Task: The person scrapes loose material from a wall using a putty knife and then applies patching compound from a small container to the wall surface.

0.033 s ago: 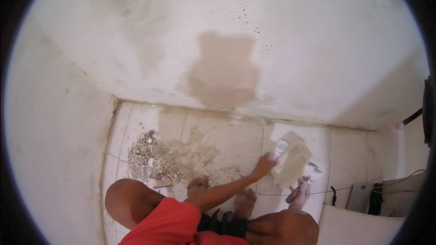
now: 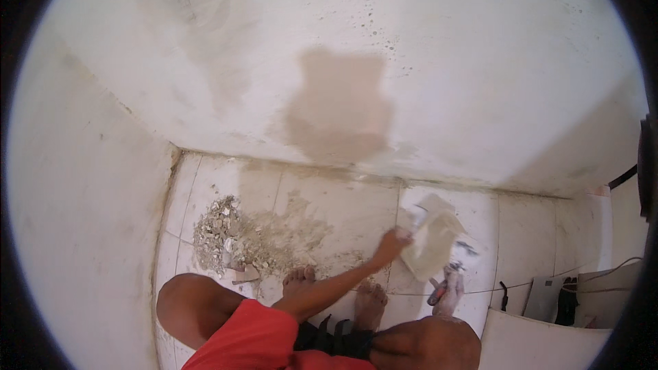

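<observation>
My left hand [image 2: 393, 245] reaches across to the right, fingers closed on a flat shiny blade [image 2: 415, 216] like a scraper, blurred by motion. The blade lies against the left side of a pale, shallow rectangular tub [image 2: 433, 247], which is tilted. Beyond my right knee, my right hand [image 2: 449, 292], smeared with white, is closed round a tool with a red and dark handle [image 2: 436, 292]. A grey-and-white smeared piece [image 2: 466, 249] shows just above that hand; whether it belongs to the tool I cannot tell.
A heap of broken rubble [image 2: 223, 233] and dust lies on the tiled floor [image 2: 343, 199] at the left. My bare feet [image 2: 370, 305] stand between the rubble and the tub. White walls [image 2: 439, 96] meet behind. At the right is a pale bin-like container [image 2: 541, 332] with a grey panel [image 2: 541, 298].
My left hand and the blade have shifted slightly left and up. The tub has tilted a little differently. The red-handled tool in my right hand has turned and moved slightly left.
</observation>
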Demonstrator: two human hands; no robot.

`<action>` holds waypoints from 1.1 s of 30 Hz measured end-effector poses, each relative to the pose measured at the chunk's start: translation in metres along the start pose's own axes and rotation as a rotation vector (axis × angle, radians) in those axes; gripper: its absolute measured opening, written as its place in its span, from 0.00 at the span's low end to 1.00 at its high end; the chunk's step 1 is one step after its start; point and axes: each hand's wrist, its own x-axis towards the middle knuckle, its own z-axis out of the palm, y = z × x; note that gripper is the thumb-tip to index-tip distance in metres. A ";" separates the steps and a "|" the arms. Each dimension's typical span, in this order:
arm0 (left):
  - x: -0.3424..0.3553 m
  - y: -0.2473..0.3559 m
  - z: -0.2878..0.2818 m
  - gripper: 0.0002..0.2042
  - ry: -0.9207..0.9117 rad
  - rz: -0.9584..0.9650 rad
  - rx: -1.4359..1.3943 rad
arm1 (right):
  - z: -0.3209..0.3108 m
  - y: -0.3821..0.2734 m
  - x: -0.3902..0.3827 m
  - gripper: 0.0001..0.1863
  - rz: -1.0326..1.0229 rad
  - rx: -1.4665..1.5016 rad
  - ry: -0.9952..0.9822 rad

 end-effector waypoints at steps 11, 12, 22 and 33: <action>-0.059 0.011 -0.216 0.15 0.205 -0.378 -0.367 | 0.118 -0.098 0.016 0.13 0.185 0.026 -0.826; -0.059 0.014 -0.217 0.15 0.173 -0.426 -0.297 | 0.118 -0.100 0.015 0.14 0.186 0.024 -0.823; -0.069 -0.016 -0.228 0.15 0.239 -0.305 -0.168 | 0.151 -0.098 -0.012 0.23 0.166 0.102 -0.799; -0.066 0.004 -0.228 0.14 0.686 -0.124 -0.671 | 0.199 -0.165 -0.048 0.22 -0.654 -0.438 -0.733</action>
